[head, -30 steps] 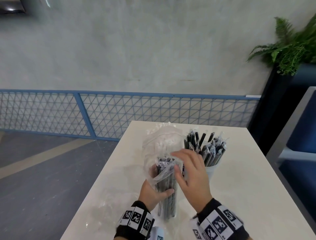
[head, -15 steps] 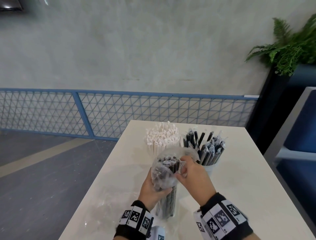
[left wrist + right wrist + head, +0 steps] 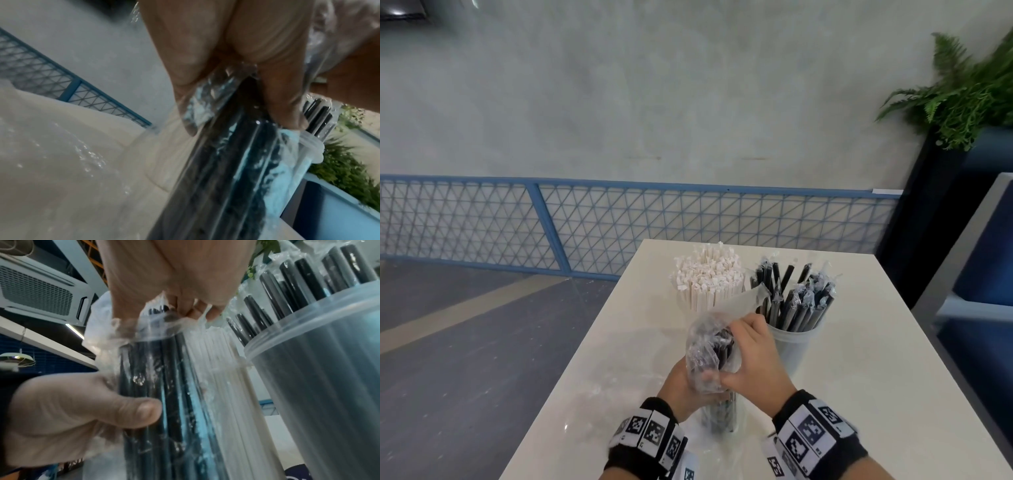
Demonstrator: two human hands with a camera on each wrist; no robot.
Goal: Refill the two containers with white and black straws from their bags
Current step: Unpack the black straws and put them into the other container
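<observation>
A clear bag of black straws [image 3: 705, 346] stands upright on the white table [image 3: 876, 342]. My left hand [image 3: 685, 380] grips its middle from the left; its thumb [image 3: 127, 410] presses on the plastic. My right hand [image 3: 756, 356] holds the bag's top, fingers curled over the rim and thumb low on the plastic. Its fingertips [image 3: 197, 308] sit at the straw ends. Behind the bag stand the container of white straws [image 3: 705, 284] and, to its right, the translucent container of black straws [image 3: 794, 339]. In the left wrist view the bag [image 3: 226, 162] runs down from my fingers [image 3: 205, 48].
A crumpled clear plastic bag [image 3: 592, 394] lies flat on the table left of my hands. The table's left edge drops to grey floor. A blue mesh railing [image 3: 619, 219] runs behind. A dark planter with a fern [image 3: 962, 96] and a blue seat [image 3: 983, 274] stand at the right.
My right hand came from above the bag's open mouth down onto its top and bunched the plastic downward. The white straws behind are now uncovered. My left hand kept its grip.
</observation>
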